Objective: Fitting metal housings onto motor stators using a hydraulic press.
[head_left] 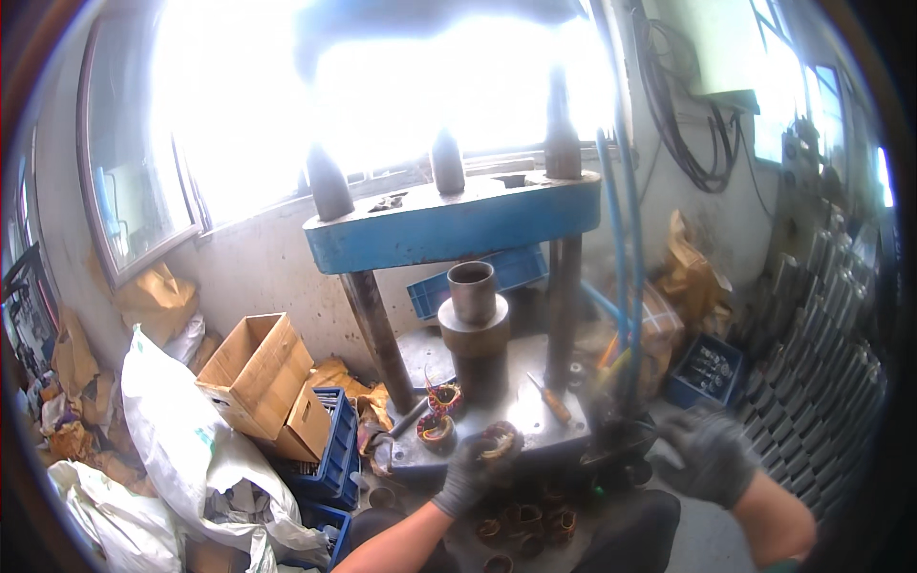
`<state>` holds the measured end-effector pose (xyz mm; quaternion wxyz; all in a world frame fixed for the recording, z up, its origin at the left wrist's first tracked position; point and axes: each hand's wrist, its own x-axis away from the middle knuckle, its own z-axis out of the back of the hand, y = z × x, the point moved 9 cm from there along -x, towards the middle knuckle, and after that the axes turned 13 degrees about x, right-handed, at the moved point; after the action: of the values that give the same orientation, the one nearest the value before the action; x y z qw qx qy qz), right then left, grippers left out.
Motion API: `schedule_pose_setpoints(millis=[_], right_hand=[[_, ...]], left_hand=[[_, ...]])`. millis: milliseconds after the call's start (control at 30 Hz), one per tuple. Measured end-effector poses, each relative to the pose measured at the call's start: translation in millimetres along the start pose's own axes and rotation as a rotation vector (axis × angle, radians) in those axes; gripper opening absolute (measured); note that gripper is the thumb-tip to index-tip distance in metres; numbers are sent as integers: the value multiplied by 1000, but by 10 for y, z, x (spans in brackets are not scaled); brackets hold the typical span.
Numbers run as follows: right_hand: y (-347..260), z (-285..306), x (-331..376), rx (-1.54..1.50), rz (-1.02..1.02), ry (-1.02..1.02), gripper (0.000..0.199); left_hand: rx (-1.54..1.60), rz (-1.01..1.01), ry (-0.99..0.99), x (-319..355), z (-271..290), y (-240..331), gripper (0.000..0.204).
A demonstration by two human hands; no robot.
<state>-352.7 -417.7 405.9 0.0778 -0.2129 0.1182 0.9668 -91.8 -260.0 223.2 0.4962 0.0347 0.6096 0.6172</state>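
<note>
daylight from the window (pixel 382 95) ahead of me blows out to white glare, hazing the blue press (pixel 449 224); my right hand (pixel 712 454) blurs; fisheye edges curve and darken.

Open brown cardboard box (pixel 256 368) on left atop blue crate (pixel 336 449), white sacks (pixel 177 430) beside, possibly plastic.

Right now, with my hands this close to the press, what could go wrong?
1. Your left hand holds a wound coil part at the edge of the press bed, under the blue crosshead; fingers could get pinched.
2. The screwdriver lies loose on the bed and could be knocked off.
3. The right hand is blurred beside the hoses; it might snag.
</note>
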Motion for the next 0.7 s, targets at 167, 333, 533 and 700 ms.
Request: schedule_pose_setpoints(millis=[167, 333, 533, 700], right_hand=[[611, -100, 623, 432, -89, -141, 22], [601, 86, 361, 50, -123, 543, 14], [1084, 161, -58, 222, -143, 718, 17], [1241, 207, -498, 127, -209, 603, 39]], left_hand=[[374, 205, 189, -125, 72, -463, 40], [-119, -413, 185, -714, 536, 154, 45], [-442, -531, 256, -1750, 878, 901, 50], [-383, -189, 208, -2513, 983, 819, 55]])
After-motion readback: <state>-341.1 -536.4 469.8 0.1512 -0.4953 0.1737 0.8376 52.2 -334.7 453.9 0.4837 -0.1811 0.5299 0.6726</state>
